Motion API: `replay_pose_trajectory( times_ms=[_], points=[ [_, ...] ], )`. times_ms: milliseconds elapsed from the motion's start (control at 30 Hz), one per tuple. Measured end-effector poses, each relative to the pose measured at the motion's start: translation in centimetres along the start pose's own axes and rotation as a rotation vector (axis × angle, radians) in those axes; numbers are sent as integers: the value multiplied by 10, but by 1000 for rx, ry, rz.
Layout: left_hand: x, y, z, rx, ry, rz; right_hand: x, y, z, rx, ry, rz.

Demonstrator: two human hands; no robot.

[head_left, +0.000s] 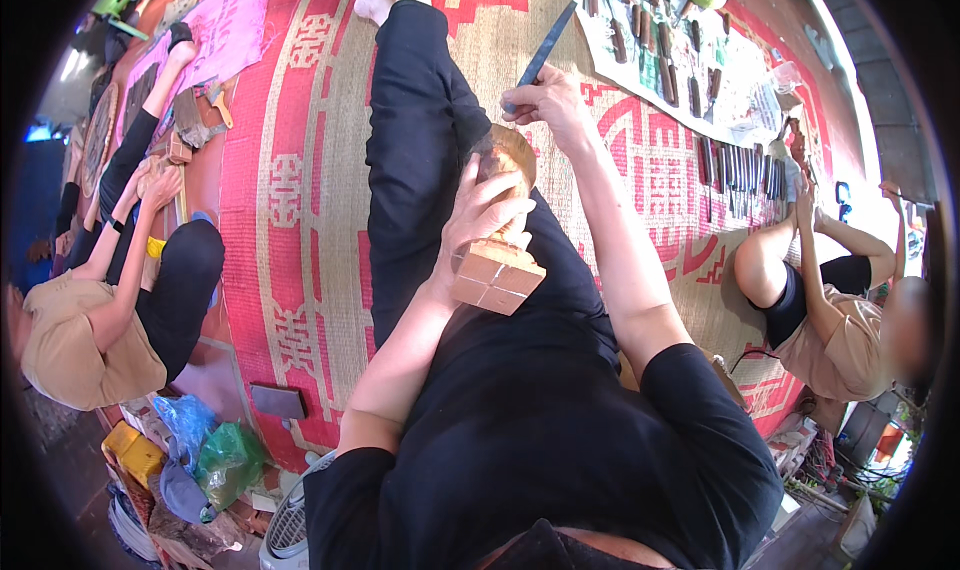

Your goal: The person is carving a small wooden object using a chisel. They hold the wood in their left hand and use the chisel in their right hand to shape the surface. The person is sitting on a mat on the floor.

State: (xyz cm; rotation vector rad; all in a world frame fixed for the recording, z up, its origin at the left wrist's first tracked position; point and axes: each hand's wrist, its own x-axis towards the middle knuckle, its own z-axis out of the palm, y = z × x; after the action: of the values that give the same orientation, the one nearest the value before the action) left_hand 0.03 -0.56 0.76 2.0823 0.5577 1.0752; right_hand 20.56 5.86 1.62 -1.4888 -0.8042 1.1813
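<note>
A carved wooden piece [500, 275] with a square base lies across my lap, the base tilted toward me and marked with a pale cross. My left hand [483, 210] is wrapped around its narrower middle. Beyond it, the piece's rounded far end rests by my thighs. A long, dark flat tool, which looks like a file [551, 42], is gripped in my right hand [552, 108] just past that end. The file points up and away to the right, apart from the wood as far as I can see.
I sit on a red and straw-coloured woven mat [660, 185]. Many carving tools [668, 60] lie on a pale sheet at the far right, with a row of dark-handled tools [745, 175] nearer. One person [95, 340] works at left, another [835, 335] at right. A fan [290, 530] stands lower left.
</note>
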Motion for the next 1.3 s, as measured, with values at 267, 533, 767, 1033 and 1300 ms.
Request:
replay_pose_trajectory(
  times_ms=[267,533,767,1033,1300],
  points=[
    [-3,-4,3,-16,12,-48,-11,-2,7,-225,-129,-22],
    [-1,-1,1,10,-6,-32,-17,-11,5,-12,-119,-39],
    [1,0,-1,2,-6,-17,0,2,6,-49,23,25],
    [-2,-6,1,-61,37,-51,-19,3,12,-32,-192,-46],
    [-2,-7,1,-51,37,-20,-6,5,-2,33,6,-21]
  ],
)
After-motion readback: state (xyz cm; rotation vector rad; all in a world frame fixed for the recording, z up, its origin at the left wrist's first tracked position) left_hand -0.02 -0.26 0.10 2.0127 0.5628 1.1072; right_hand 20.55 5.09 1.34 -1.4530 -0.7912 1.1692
